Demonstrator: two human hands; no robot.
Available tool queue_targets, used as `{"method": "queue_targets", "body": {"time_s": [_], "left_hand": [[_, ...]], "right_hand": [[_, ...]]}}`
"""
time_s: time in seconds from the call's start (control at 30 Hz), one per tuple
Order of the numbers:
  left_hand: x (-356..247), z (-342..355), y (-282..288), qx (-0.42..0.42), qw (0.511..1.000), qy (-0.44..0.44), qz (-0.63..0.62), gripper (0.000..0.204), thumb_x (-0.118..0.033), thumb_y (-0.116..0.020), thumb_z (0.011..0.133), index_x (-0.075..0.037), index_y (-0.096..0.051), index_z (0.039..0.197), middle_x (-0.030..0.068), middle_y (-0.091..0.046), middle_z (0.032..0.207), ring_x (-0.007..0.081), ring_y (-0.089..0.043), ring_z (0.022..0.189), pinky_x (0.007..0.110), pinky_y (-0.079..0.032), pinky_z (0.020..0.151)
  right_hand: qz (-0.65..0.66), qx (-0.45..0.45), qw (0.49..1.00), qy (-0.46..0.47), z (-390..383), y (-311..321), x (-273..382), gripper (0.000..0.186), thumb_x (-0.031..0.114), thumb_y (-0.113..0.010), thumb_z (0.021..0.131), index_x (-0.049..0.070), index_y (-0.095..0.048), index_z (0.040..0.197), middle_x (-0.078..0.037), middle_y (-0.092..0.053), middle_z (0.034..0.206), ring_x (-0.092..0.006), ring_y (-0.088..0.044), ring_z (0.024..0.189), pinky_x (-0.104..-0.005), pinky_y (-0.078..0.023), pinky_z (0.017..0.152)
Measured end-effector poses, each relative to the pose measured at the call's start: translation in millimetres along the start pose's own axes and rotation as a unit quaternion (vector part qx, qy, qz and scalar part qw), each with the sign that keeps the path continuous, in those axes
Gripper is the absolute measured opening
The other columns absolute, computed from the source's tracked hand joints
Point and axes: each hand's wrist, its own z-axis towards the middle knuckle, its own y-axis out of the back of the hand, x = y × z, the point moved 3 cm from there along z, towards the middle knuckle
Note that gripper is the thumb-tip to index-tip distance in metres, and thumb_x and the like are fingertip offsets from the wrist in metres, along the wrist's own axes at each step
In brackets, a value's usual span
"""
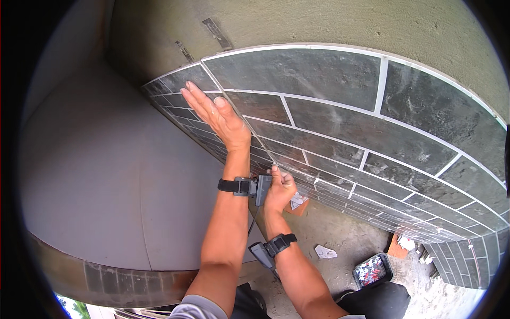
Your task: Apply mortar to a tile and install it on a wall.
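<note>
Dark grey brick-pattern tiles (324, 123) with pale lines between them cover the wall before me. My left hand (226, 119) lies with its fingers stretched out against the upper tiles, left of a long joint (229, 99) running down the wall. Lower along that joint, my right hand (280, 190) is closed, thumb up, its fingertips at the tile edge. Whatever it may pinch is too small to make out. A black strap with a box-shaped device (261, 190) sits on my left wrist, and a similar device (263, 254) on my right forearm.
Rough plaster (372, 24) lies above the tiles; a smooth grey surface (95, 175) fills the left. On the floor are a black tub (391, 271) of small red and white pieces, a white shard (325, 251) and orange bricks (396, 249). Another tiled wall (457, 263) stands at right.
</note>
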Motion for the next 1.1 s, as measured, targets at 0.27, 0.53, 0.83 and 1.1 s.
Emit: {"method": "queue_targets", "body": {"time_s": [0.27,0.53,0.83,1.1], "left_hand": [[-8,1,-1,-0.005,1.0,0.002,0.002,0.074,-0.05,-0.017,0.102,0.004,-0.012,0.152,0.0235,-0.007,0.16,0.0335,-0.002,0.149,0.044,-0.004,0.119],[-7,3,-1,-0.018,0.999,0.018,-0.025,0.083,-0.061,-0.02,0.098,0.001,-0.015,0.153,0.0271,-0.006,0.159,0.0386,-0.004,0.148,0.049,-0.003,0.118],[-9,6,-1,-0.016,0.999,0.016,-0.034,0.082,-0.061,-0.02,0.098,0.001,-0.014,0.153,0.0266,-0.005,0.159,0.0371,-0.002,0.149,0.048,-0.002,0.118],[-11,11,0,-0.013,1.0,0.016,-0.024,0.079,-0.057,-0.019,0.1,0.002,-0.014,0.152,0.0263,-0.005,0.159,0.0359,-0.001,0.149,0.046,-0.002,0.118]], "right_hand": [[-0.089,-0.005,0.994,0.061,12,2,-13,0.046,0.025,-0.072,0.091,0.002,-0.049,0.057,0.001,-0.048,0.055,-0.0068,-0.038,0.053,-0.0267,-0.033,0.047],[-0.098,0.025,0.993,0.055,16,3,-26,0.054,0.033,-0.068,0.093,0.001,-0.044,0.058,0.003,-0.042,0.057,-0.0076,-0.034,0.057,-0.0281,-0.031,0.049],[-0.057,0.026,0.996,0.057,13,-1,-21,0.052,0.033,-0.066,0.094,0.002,-0.045,0.058,0.004,-0.044,0.057,-0.0065,-0.036,0.056,-0.0264,-0.031,0.049],[-0.09,0.021,0.995,0.046,12,-4,-28,0.056,0.037,-0.063,0.096,0.003,-0.041,0.057,0.004,-0.041,0.057,-0.0077,-0.033,0.056,-0.0291,-0.029,0.048]]}}
